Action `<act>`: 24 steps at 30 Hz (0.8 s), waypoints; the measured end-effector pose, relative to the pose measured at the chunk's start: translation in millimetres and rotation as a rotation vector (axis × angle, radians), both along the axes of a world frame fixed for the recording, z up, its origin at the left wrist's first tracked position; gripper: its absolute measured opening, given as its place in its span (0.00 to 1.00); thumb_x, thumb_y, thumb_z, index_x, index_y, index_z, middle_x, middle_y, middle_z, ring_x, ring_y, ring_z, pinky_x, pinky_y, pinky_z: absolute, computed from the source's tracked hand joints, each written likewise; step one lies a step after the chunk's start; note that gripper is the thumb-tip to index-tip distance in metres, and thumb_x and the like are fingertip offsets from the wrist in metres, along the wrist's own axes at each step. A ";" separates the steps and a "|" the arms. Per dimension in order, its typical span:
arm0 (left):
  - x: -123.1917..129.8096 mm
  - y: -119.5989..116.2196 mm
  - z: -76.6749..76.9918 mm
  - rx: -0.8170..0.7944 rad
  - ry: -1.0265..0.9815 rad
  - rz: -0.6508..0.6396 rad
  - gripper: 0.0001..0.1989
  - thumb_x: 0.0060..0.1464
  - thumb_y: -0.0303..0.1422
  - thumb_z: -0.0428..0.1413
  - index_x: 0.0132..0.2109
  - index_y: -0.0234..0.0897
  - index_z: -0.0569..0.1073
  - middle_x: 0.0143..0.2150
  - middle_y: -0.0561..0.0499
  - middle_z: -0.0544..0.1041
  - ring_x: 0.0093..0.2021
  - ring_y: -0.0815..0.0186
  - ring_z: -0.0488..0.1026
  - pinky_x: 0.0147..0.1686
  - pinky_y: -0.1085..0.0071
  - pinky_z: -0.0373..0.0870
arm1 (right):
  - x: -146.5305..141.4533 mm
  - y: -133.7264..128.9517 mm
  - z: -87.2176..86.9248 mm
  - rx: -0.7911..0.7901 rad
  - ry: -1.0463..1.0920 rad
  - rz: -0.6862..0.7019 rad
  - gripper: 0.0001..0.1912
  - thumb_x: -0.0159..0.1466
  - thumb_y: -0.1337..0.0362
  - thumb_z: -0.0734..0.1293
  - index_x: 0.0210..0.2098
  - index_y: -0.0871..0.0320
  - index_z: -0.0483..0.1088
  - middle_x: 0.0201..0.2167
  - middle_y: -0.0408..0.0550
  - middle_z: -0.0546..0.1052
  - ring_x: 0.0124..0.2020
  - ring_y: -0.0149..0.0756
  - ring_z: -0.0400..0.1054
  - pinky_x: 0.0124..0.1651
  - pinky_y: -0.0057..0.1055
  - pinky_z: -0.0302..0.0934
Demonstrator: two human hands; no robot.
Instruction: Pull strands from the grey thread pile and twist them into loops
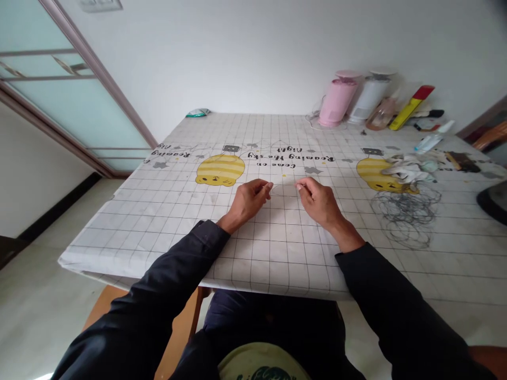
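My left hand (250, 200) is just above the middle of the checked tablecloth, thumb and fingertips pinched together. Facing it across a small gap, my right hand (319, 201) makes a similar pinch. A very fine, wire-like strand (285, 196) shows faintly between the fingertips; whether it is wire or thread I cannot tell. To the right of my right hand lies a loose tangle of dark, thin strands (410, 214). A crumpled whitish cloth or glove (410, 168) rests just behind that tangle.
At the back right stand a pink cylinder (338, 103), a white cylinder (368, 100), a pinkish bottle (382, 113) and a yellow-and-red box (412, 108). A white-tipped bottle (433, 138) lies nearby. A green packet (198, 113) sits at the far left corner. A dark rounded object (495, 200) is at the right.
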State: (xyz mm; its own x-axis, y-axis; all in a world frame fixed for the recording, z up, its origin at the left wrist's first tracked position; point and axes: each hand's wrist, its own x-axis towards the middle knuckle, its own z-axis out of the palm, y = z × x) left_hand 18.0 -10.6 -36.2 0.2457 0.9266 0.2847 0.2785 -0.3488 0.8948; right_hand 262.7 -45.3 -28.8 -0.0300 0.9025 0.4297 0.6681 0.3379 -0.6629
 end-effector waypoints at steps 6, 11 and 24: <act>0.4 -5.2 -2.5 0.071 0.132 0.011 0.18 0.74 0.46 0.57 0.44 0.35 0.81 0.30 0.50 0.82 0.28 0.68 0.73 0.31 0.71 0.66 | 35.8 34.1 10.0 -0.131 0.058 -0.167 0.09 0.74 0.56 0.66 0.42 0.52 0.76 0.22 0.42 0.74 0.23 0.39 0.68 0.31 0.35 0.62; 3.7 -9.3 -7.4 0.097 0.188 -0.017 0.17 0.75 0.44 0.56 0.44 0.35 0.81 0.28 0.52 0.80 0.26 0.69 0.69 0.31 0.70 0.63 | 66.2 99.3 27.3 -0.248 0.076 -0.303 0.08 0.72 0.64 0.66 0.46 0.54 0.79 0.24 0.44 0.76 0.21 0.36 0.68 0.28 0.31 0.63; 6.6 -10.9 -16.1 0.153 0.279 -0.029 0.16 0.77 0.42 0.55 0.51 0.34 0.81 0.32 0.50 0.82 0.28 0.67 0.72 0.31 0.69 0.64 | 68.3 255.6 14.2 -0.378 -0.169 -0.486 0.17 0.72 0.69 0.65 0.54 0.58 0.84 0.51 0.60 0.86 0.49 0.49 0.82 0.50 0.38 0.75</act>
State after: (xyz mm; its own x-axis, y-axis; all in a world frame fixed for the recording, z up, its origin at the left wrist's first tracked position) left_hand 24.6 -21.6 -52.3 0.3598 0.8698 0.3377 0.4939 -0.4846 0.7220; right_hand 330.9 210.4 -14.6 0.3816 0.9184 0.1042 0.7923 -0.2670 -0.5486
